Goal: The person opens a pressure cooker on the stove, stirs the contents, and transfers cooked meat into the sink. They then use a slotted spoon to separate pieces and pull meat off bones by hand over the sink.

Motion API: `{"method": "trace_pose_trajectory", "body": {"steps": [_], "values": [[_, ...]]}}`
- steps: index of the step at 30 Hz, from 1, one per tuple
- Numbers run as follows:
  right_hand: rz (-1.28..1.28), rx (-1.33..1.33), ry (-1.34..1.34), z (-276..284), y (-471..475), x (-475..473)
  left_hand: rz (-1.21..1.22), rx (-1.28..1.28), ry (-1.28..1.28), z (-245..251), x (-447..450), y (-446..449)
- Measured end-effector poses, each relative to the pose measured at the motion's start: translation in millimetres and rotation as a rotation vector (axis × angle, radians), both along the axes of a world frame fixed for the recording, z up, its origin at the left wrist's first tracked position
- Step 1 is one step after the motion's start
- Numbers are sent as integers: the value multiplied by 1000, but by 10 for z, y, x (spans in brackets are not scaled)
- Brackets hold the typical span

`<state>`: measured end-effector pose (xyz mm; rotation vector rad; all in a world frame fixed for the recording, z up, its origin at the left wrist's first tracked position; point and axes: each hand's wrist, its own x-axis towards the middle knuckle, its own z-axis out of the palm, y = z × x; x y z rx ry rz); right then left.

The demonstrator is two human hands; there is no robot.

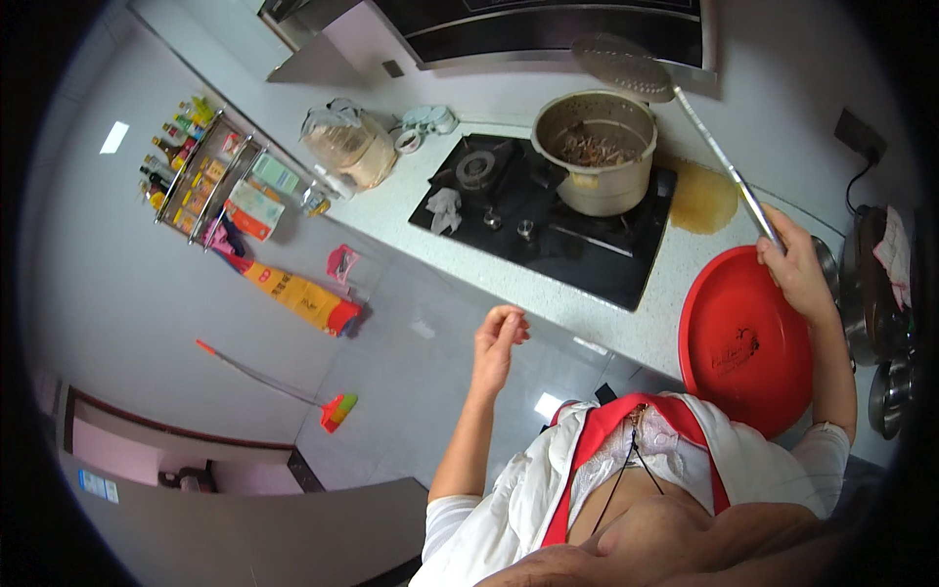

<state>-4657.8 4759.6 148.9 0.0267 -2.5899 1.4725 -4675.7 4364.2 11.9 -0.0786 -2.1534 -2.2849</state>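
My right hand [798,268] grips the metal handle of a perforated skimmer [622,67]. The skimmer's round head is raised beyond the back rim of a large aluminium pot [615,187], in front of the range hood. Dark brown food pieces [596,149] lie inside the pot, which stands on the right burner of a black gas hob [579,253]. Below my right hand a red plastic basin [755,352], with dark printing inside, rests near my body. My left hand [501,345] hangs in front of the counter edge with curled fingers, and I see nothing in it.
A brown liquid puddle [700,198] spreads on the counter [528,290] right of the hob. A crumpled grey cloth [444,210] lies by the left burner. Metal pans [891,396] crowd the far right. A broom [337,412] stands on the floor by the left wall.
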Motion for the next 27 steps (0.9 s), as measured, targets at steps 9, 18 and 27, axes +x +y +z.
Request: {"method": "trace_pose_trajectory", "body": {"steps": [9,18,27], "values": [[-85,417,-65,-57,-721,-870,-5,11,123,-50,-1801,-469],[-193,769,-78,-272,-1319,-1527,-489,-10,-149,-159,-2955,-194],[-135,873,-289,-147,-1672,-1719,-876,205,-435,-251,-3084,27]]}}
